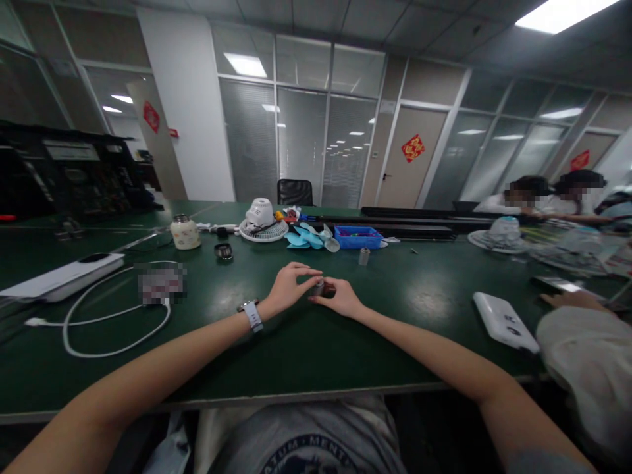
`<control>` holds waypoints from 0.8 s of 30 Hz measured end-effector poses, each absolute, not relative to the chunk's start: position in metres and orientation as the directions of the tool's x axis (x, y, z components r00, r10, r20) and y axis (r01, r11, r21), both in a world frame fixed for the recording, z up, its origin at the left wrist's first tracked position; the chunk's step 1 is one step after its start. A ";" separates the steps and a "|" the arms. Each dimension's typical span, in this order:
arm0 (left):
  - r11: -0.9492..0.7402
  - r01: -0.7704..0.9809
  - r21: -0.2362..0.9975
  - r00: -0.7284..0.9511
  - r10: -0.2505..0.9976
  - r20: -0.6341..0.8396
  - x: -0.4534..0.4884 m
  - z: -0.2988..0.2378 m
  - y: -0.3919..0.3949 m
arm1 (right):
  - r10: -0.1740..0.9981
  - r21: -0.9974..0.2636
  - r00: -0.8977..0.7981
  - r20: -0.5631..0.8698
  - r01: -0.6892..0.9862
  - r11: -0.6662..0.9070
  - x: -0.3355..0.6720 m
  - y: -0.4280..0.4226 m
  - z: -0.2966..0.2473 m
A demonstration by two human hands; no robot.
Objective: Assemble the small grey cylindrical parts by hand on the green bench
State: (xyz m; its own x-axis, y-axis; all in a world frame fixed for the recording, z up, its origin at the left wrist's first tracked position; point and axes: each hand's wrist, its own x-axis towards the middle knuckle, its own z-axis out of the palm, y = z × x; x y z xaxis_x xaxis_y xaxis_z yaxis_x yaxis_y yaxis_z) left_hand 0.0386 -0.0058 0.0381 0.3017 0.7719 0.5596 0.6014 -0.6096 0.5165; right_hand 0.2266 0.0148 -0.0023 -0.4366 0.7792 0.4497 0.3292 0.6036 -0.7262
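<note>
Over the green table, my left hand [291,288] and my right hand [344,299] meet at a small grey metal cylinder [320,287]. The thumb and fingertips of my left hand close around its upper part. My right hand grips it from the right side, thumb low and fingers curled. Something dark brown [329,289] shows inside the curl of my right hand; its kind is unclear. A similar metal cylinder [364,256] stands upright beyond my right hand. Behind both hands lie light-blue fan blades [309,237] and a blue bin [358,237] with small parts inside.
A white fan housing [260,220] rests at the back beside a black ring-shaped item [224,251] and a cream bottle [185,232]. White cable [81,352] loops at left. At right lie a white power bank [506,322] and a neighbour's sleeved arm [585,342].
</note>
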 end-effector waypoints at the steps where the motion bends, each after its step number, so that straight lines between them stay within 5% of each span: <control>1: -0.618 0.588 0.523 0.321 0.771 0.550 0.042 0.040 -0.005 | 0.777 -0.722 -0.441 0.450 0.332 0.607 0.227 0.015 -0.003; 11: -0.569 0.538 0.621 0.189 0.800 0.570 0.013 0.045 -0.013 | 0.791 -0.689 -0.415 0.450 0.402 0.603 0.228 0.013 -0.001; 18: -0.384 0.607 0.695 0.305 0.921 0.243 -0.020 0.007 -0.007 | 0.845 -0.789 -0.378 0.379 0.345 0.509 0.225 0.011 0.001; 24: -0.394 0.606 0.691 0.306 0.917 0.254 -0.017 0.006 -0.004 | 0.850 -0.774 -0.043 0.526 0.390 0.499 0.273 0.046 0.014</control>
State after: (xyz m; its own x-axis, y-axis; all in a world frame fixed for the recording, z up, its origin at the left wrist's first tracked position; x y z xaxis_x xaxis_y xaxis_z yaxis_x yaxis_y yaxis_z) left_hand -0.0166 -0.0039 0.0055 0.3064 0.9173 0.2541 0.6058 -0.3939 0.6913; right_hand 0.2730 0.0455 0.0143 -0.0434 0.8496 0.5257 0.3903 0.4988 -0.7739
